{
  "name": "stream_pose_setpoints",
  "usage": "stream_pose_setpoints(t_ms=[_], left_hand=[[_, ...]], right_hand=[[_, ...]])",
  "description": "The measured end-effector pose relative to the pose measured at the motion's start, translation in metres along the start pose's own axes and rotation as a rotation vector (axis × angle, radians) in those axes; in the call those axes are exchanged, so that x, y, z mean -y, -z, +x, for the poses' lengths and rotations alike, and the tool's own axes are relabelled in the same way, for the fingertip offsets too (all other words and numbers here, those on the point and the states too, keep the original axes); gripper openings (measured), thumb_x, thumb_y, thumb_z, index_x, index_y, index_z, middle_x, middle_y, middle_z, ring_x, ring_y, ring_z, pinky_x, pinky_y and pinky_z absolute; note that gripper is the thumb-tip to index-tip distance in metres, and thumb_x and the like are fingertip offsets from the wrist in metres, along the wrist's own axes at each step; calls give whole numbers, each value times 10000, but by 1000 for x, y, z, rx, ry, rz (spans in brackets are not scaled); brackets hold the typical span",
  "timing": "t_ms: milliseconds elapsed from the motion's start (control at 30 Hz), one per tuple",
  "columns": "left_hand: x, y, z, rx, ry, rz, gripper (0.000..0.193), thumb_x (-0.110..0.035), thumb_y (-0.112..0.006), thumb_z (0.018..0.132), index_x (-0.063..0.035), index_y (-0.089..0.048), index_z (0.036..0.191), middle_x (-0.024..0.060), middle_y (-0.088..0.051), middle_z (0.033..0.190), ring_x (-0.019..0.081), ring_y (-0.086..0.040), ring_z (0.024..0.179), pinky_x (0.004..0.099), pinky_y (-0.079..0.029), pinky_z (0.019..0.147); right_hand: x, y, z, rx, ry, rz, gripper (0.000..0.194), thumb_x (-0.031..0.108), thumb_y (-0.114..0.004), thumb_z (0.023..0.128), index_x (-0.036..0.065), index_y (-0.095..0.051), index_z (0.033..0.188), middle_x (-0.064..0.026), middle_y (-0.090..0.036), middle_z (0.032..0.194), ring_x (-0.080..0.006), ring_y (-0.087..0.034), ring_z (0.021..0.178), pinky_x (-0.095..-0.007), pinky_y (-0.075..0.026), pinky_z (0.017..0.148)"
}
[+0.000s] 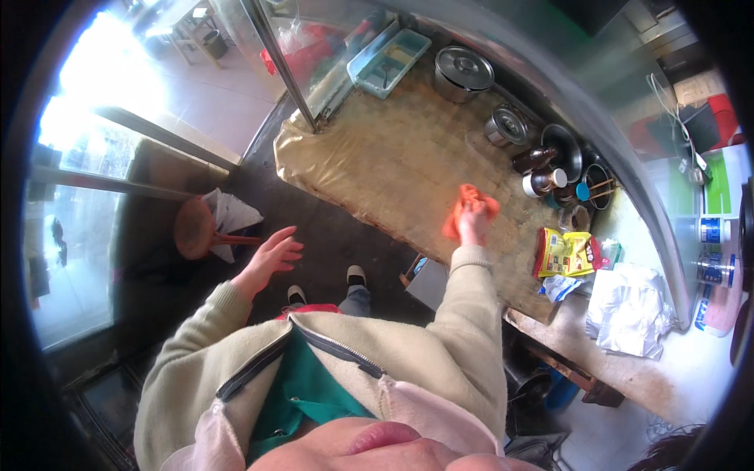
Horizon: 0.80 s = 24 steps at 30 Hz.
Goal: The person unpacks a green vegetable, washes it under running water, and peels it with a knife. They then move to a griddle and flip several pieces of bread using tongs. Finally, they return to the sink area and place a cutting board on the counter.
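Note:
My right hand (473,224) grips a bunched orange cloth (469,195), which rests on the brown wooden tabletop (377,153). The fingers are partly hidden by the cloth. Off to the left, my left hand (272,259) hangs in the air over the dark floor, fingers apart and holding nothing. It is beside the table, not touching it. A yellow and red food packet (567,252) lies on the table to the right of the cloth. Beyond the cloth, a brown jar with a white lid (543,182) lies on its side.
Lidded steel pots (464,66) and a clear plastic tub (390,62) line the table's far edge behind glass. White plastic bags (627,309) lie at the right. A round orange stool (195,228) stands left. A metal post (281,65) rises at the table's left corner.

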<state>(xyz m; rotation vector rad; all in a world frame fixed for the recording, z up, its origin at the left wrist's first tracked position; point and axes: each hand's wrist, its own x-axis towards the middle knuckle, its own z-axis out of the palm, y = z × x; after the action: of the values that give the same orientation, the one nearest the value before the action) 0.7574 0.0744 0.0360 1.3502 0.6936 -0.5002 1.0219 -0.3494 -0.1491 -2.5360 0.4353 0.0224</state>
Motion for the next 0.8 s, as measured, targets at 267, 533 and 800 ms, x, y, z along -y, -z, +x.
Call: stream_pose_setpoints(t_ms=[267,533,800], left_hand=[[-49,-71,57,369,-214,-449,406,-384,-480,1008,-151,-462,1340,68,-584,1220,209,-577,1103,378,-494,903],[-73,-88,79,397,-672,-414,329,-221,-467,1024,-110,-451,1333,59,-535,1232,180,-514,1160,339,-465,968],[-103,-10,70,251,-540,21,562,-239,-618,950,-69,-383,1431,65,-538,1269,146,-511,1143,297,-455,959]], right_hand=[[215,36,-193,213,806,497,541,389,-562,968,12,-466,1343,-103,-500,1324,-181,-476,1219,-321,-385,1040],[286,62,-231,708,12,1536,424,337,-467,1023,32,-488,1317,-102,-565,1244,-187,-548,1144,-328,-454,978],[326,27,-213,1089,-193,1552,535,530,-420,972,67,-551,1208,-97,-617,1120,-225,-628,994,-352,-535,850]])
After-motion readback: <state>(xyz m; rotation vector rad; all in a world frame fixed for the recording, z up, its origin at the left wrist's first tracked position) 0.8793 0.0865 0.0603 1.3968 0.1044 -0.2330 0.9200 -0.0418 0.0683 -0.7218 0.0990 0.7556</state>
